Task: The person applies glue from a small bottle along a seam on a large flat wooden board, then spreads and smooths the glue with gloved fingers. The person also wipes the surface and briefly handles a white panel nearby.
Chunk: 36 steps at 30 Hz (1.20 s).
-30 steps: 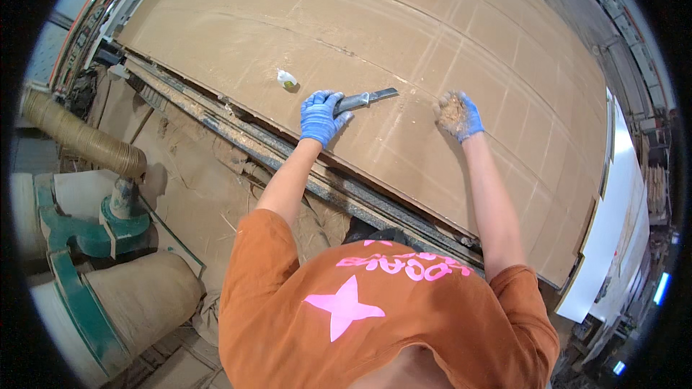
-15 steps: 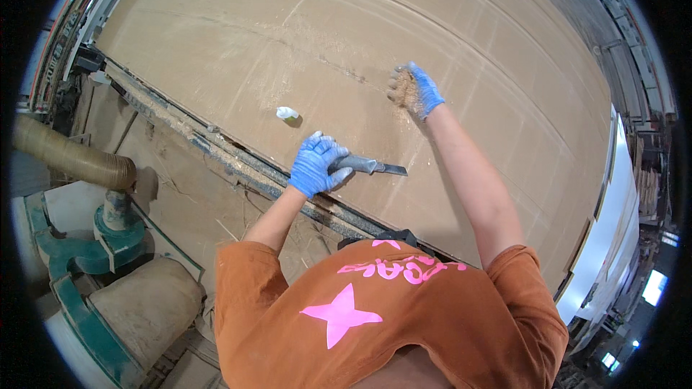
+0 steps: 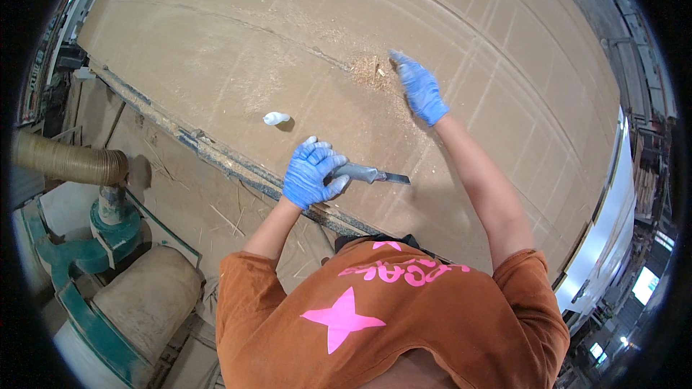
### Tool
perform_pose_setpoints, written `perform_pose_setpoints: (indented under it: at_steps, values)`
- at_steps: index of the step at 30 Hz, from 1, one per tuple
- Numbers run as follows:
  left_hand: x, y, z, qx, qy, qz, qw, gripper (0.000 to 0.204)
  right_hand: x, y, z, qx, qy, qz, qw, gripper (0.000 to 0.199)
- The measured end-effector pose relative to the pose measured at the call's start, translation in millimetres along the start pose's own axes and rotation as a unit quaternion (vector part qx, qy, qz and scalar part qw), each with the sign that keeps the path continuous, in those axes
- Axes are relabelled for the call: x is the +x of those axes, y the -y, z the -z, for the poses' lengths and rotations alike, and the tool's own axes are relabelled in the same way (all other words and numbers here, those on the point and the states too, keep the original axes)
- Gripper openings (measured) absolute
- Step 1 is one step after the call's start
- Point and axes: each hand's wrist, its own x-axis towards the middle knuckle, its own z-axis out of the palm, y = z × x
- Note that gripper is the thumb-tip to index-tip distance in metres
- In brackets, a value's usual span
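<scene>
this looks like a woodworking shop or panel factory. a broad brown board (image 3: pixel 504 151) spreads from ten round to three o'clock, dusty and crossed by pale lines, with a pile of wood shavings (image 3: pixel 370 73) near twelve. at nine o'clock a ribbed hose (image 3: pixel 72 158) meets green metal ducting (image 3: pixel 117 223), with a bulging, dust-coated bag (image 3: pixel 151 292) at eight, much like a dust collector. tan dust covers the floor (image 3: pixel 176 186) beside it. at three o'clock wood pieces (image 3: pixel 645 184) stand stacked; toward four, bright patches (image 3: pixel 645 284) light a cluttered hall.
</scene>
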Motion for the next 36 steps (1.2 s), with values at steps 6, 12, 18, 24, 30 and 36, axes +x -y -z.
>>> perform_pose_setpoints:
  at_steps: [6, 12, 18, 24, 30, 36]
  values:
    - [0.8, -1.4, 1.7, -0.006, -0.005, 0.007, 1.000, 0.034, 22.8, 39.3, -29.7, -0.287, -0.026, 0.005, 0.958, 0.045]
    - [4.8, -3.4, 5.5, -0.031, -0.003, 0.011, 0.999, 0.033, 6.1, 42.2, -12.0, -0.070, -0.049, -0.086, 0.993, 0.034]
    - [64.1, -21.3, 8.3, -0.085, -0.072, 0.116, 0.987, 0.050, -115.2, 65.1, 85.9, -0.075, 0.217, -0.210, 0.950, 0.035]
    - [154.0, 41.2, -48.9, 0.094, -0.034, 0.066, 0.993, 0.065, -268.1, 71.4, 119.6, -0.025, 0.293, -0.408, 0.865, 0.032]
    - [159.8, 1.9, -77.1, 0.103, 0.061, -0.034, 0.992, 0.063, -425.4, 39.5, 96.6, 0.092, 0.023, -0.484, 0.870, 0.028]
    - [143.5, -93.6, -142.3, 0.051, 0.114, -0.098, 0.987, 0.070, -481.5, 24.2, 75.6, 0.030, -0.016, -0.447, 0.894, 0.022]
